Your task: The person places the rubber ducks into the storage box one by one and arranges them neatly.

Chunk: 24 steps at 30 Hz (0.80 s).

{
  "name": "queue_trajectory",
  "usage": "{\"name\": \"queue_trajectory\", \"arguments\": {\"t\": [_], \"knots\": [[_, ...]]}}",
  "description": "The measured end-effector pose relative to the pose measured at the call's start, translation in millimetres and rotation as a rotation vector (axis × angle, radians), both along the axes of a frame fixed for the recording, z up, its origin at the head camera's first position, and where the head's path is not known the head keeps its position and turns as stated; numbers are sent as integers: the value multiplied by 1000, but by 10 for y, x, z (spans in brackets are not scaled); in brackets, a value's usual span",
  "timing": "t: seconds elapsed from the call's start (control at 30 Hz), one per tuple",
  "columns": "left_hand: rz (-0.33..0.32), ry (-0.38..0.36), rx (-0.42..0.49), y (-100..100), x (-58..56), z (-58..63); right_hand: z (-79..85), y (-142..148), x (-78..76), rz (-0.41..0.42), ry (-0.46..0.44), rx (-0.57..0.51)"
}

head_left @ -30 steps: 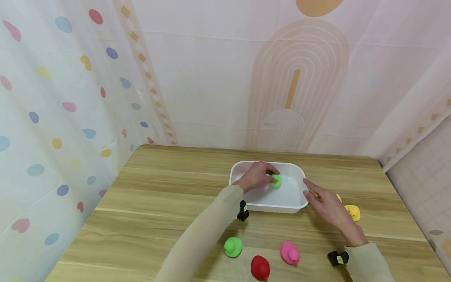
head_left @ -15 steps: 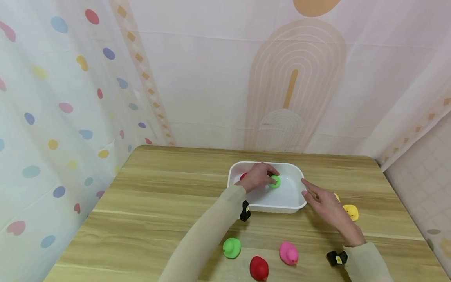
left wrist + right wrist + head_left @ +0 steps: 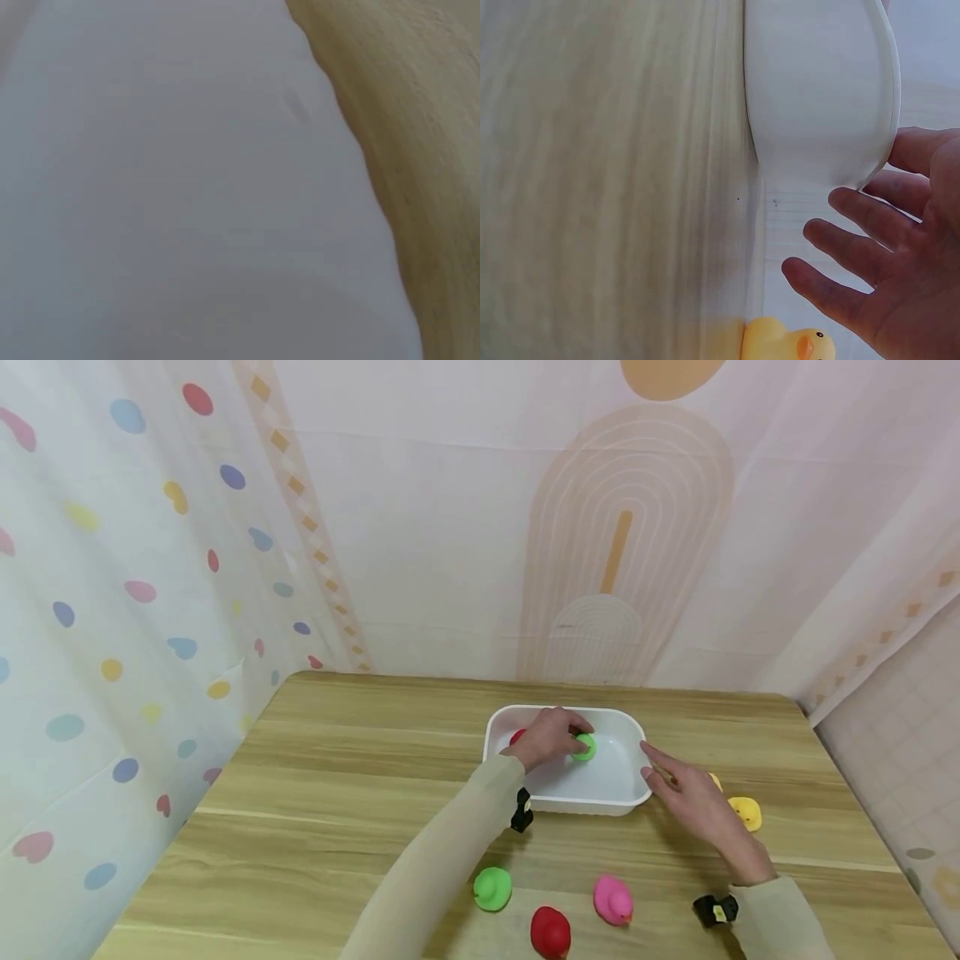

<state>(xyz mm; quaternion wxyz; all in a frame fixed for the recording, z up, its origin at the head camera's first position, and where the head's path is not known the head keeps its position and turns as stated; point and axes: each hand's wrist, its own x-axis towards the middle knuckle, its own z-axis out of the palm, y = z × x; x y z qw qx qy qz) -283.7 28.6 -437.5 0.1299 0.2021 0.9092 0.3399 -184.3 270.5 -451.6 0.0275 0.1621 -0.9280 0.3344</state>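
A white plastic tub [image 3: 577,799] stands toward the back of the table. My left hand [image 3: 551,733] reaches into it and pinches a green rubber duck [image 3: 585,747] between thumb and fingers, low inside the tub. Left of that hand, part of a red object [image 3: 517,737] shows in the tub; the rest is hidden. With fingers spread and fairly straight, my right hand [image 3: 693,797] touches the tub's right-hand rim. The right wrist view shows its fingers [image 3: 847,251] beside the tub's end wall [image 3: 821,82]. The left wrist view holds only a blurred white surface [image 3: 195,165] and wood.
Nearer me lie a green duck [image 3: 492,889], a red duck [image 3: 551,932] and a pink duck [image 3: 613,900]. Past my right hand sits a yellow duck [image 3: 747,813], with another yellow object partly hidden beside it. Curtains hang behind the wooden table [image 3: 300,827].
The head view has shifted slightly. More of the red object in the tub has come into sight beside my left wrist. Both hands stay almost where they were.
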Motion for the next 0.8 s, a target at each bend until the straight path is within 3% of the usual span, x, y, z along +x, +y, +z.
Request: {"name": "queue_trajectory", "arguments": {"t": [0.17, 0.43, 0.6, 0.8], "knots": [[-15, 54, -7, -1, 16, 52, 5, 15, -15, 2, 1, 7], [-30, 155, 82, -63, 94, 239, 43, 78, -38, 7, -8, 18], [-24, 204, 152, -179, 178, 365, 54, 112, -54, 4, -15, 23], [6, 224, 154, -391, 298, 465, 62, 143, -60, -4, -26, 26]]}}
